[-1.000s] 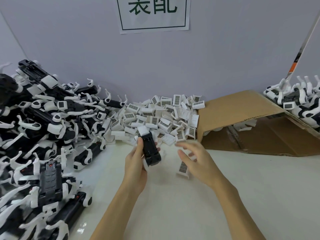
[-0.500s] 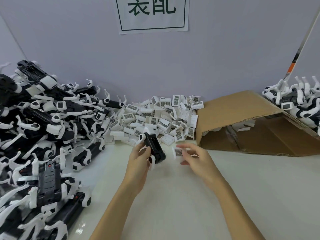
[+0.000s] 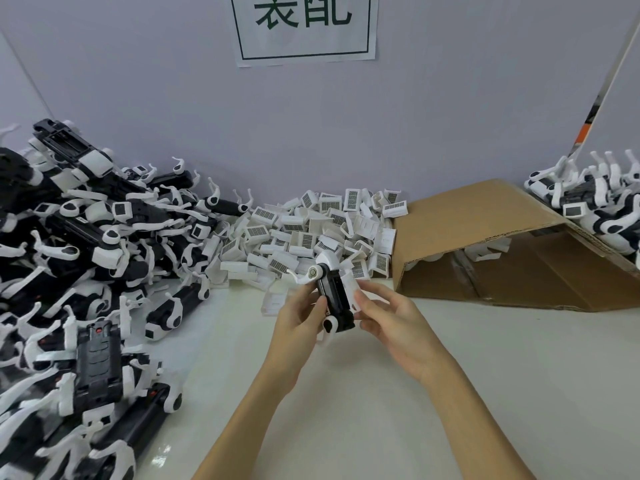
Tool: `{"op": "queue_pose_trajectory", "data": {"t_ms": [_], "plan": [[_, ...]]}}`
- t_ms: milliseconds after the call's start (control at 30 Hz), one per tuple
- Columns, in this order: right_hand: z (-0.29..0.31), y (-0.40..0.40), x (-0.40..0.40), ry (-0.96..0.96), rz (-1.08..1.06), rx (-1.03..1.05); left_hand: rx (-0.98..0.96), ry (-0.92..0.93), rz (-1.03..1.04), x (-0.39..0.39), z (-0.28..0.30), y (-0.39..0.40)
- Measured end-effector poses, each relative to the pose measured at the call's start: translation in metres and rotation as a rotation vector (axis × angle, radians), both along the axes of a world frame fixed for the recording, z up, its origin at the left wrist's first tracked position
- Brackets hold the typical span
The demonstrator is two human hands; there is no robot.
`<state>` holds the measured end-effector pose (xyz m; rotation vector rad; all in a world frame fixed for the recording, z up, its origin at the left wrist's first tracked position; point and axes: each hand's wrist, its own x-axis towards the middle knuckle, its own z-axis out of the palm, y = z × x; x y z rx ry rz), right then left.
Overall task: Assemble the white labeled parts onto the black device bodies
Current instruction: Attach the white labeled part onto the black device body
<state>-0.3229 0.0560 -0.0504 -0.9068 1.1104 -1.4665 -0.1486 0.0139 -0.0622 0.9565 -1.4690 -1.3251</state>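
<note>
A black device body [image 3: 335,299] with white ends stands nearly upright above the table's middle. My left hand [image 3: 300,317] grips it from the left. My right hand [image 3: 388,317] holds a white labeled part [image 3: 350,285] against the body's right side, thumb and fingertips on it. The part's label is mostly hidden. Behind the hands lies a heap of white labeled parts [image 3: 311,230] with barcode stickers.
A big pile of black-and-white device bodies [image 3: 86,271] fills the left side. An open cardboard box [image 3: 491,244] lies on its side at the right, with more devices [image 3: 602,206] behind it. The white table [image 3: 450,375] meets a grey wall with a paper sign [image 3: 304,26].
My right hand lifted a white labeled part off the table and brought it left against the device body. My left hand turned the body more upright.
</note>
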Motion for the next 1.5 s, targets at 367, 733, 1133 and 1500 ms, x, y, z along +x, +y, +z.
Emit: {"op": "queue_pose_trajectory", "data": {"t_ms": [367,733,1133,1500], "plan": [[-0.013,-0.007,0.003,0.484,-0.206,-0.109,-0.011,0.010,0.000,-0.003,0.004,0.007],[-0.011,-0.008,0.000,0.515,-0.055,-0.146,-0.018,0.013,0.017,-0.003,0.004,0.006],[-0.016,-0.010,-0.009,0.507,-0.233,-0.170,-0.063,-0.020,0.007,-0.001,0.003,0.006],[-0.022,-0.009,0.015,0.722,-0.296,-0.195,0.057,0.156,-0.151,-0.006,-0.002,0.009]]}}
